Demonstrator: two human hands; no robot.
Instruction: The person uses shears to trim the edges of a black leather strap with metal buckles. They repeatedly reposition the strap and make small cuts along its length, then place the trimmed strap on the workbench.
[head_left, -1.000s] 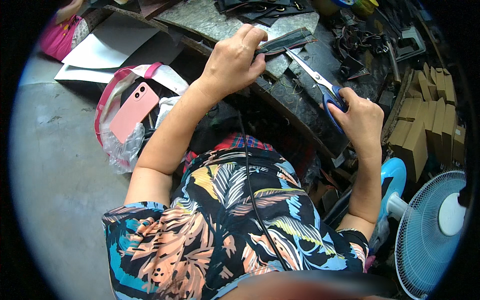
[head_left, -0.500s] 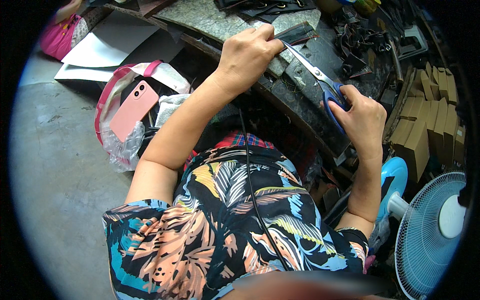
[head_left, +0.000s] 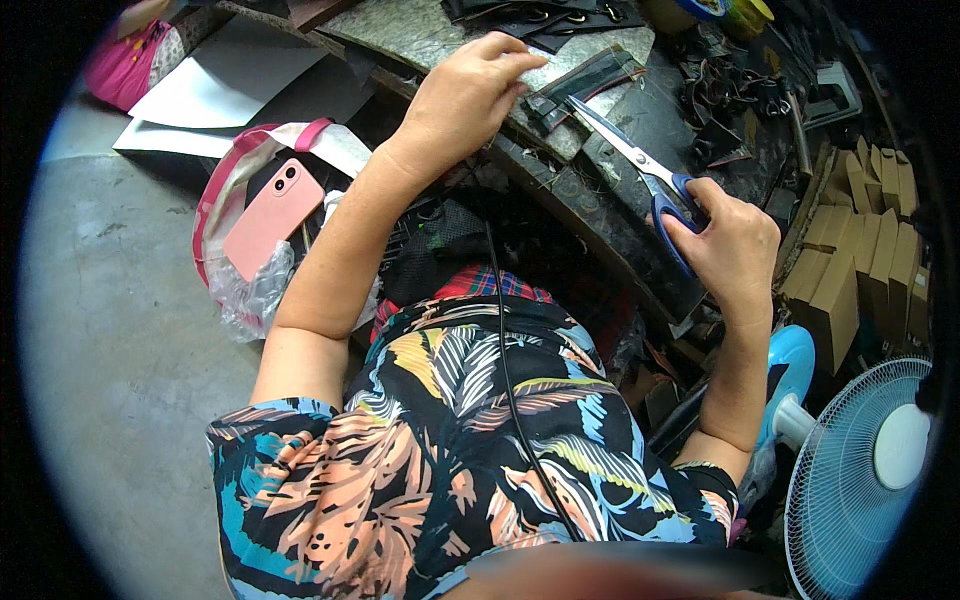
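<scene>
My right hand (head_left: 735, 245) grips a pair of scissors (head_left: 622, 142) with blue handles, its fingers in the loops. The blades point up and left, nearly closed, their tips beside a dark flat strip (head_left: 595, 84) with a reddish edge. That strip lies on the stone slab (head_left: 400, 32) on the workbench. Just left of the strip is my left hand (head_left: 465, 100), raised off it, with thumb and forefinger apart. A small pale bit shows by its forefinger, too unclear to name.
Black straps with metal rings (head_left: 545, 15) lie on the slab's far side; more dark pieces (head_left: 720, 100) are heaped to the right. Cardboard boxes (head_left: 830, 270) and a fan (head_left: 860, 470) stand at the right. A pink phone (head_left: 272, 220) rests on a pink-and-white bag (head_left: 205, 235) at left.
My left hand has let go of the dark strip and drawn back up and left. The strip now lies on the slab. The scissors have shifted slightly right and down, still in my right hand.
</scene>
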